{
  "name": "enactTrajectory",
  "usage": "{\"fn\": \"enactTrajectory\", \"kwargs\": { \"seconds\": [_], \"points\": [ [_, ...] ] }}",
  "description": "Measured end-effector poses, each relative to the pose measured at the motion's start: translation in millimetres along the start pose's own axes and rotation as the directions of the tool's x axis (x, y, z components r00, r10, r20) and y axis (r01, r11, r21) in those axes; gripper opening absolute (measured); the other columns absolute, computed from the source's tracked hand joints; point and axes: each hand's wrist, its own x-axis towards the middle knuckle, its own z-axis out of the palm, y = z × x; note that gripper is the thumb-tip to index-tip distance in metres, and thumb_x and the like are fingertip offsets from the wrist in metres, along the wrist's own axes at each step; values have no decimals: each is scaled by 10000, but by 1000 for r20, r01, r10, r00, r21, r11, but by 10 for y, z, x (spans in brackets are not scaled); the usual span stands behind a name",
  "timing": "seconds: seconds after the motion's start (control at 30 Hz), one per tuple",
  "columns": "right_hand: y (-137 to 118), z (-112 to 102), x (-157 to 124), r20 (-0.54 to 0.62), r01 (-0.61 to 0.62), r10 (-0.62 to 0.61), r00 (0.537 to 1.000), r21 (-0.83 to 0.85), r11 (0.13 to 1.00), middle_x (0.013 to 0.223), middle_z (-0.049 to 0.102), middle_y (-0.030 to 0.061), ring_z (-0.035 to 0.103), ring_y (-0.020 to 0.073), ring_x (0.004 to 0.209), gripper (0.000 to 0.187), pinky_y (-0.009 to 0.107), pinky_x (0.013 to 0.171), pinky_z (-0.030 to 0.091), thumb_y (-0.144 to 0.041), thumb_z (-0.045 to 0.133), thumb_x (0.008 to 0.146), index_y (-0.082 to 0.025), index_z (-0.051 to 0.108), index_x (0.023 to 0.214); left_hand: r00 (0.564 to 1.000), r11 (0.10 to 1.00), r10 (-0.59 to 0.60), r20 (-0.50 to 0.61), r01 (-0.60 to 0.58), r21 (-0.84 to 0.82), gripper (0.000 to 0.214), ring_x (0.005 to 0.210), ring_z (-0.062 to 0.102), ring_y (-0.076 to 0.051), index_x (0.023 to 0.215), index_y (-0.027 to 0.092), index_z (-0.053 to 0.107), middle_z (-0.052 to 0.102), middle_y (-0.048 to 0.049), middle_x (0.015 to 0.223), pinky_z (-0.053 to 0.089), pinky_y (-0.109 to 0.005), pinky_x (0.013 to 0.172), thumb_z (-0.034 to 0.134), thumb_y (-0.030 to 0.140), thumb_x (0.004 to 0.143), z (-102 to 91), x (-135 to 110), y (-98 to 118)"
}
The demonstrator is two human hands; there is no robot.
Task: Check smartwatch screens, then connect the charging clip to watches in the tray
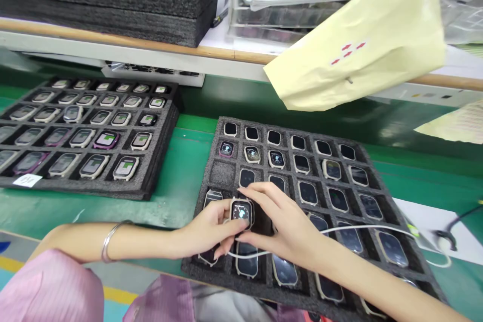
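Observation:
A light-framed smartwatch (241,213) with a lit dial is pinched in my left hand (209,226), its thumb over the lower part of the screen. My right hand (289,219) curls around the same watch from the right, fingertips at its top edge and thumb at its bottom edge. A white cable (362,227) passes under my right hand towards the watch; its end is hidden. Both hands are above a black foam tray (221,173) of watches in square slots. Several watches in the second row, such as the purple-framed watch (226,148), have lit dials.
To the left stands another foam tray (166,148) of watches, with a white label (27,180). Yellow paper (362,40) hangs from the shelf edge over the bench. Stacked black foam (113,2) and a clear plastic box (264,15) sit on the shelf.

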Motion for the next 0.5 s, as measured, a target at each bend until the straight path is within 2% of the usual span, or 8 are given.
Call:
{"fn": "enactTrajectory", "kwargs": {
  "seconds": [0.1,0.2,0.5],
  "points": [
    [125,94,85,59,-16,8,998,130,991,1090,532,105,550,232,997,433,355,848,507,-313,688,849,-151,512,1210,999,1000,8,-33,-7,21,288,289,379,-55,967,147,461,499,87,432,277,-141,324,565,398,872,-23,11,3],
    [202,159,68,58,1,-14,998,214,977,1033,542,85,553,216,936,379,344,801,512,-303,678,862,-161,527,1180,999,999,0,-42,2,33,314,298,395,-60,991,137,466,509,81,444,295,-149,336,572,405,866,-45,20,-7],
    [264,243,-3,-4,60,-61,998,262,963,1000,579,90,551,227,891,411,367,763,502,-331,681,866,-163,504,1197,1000,999,-14,5,14,46,289,299,376,-55,993,149,468,484,89,434,257,-154,341,562,397,879,-69,16,-43]
  ]
}}
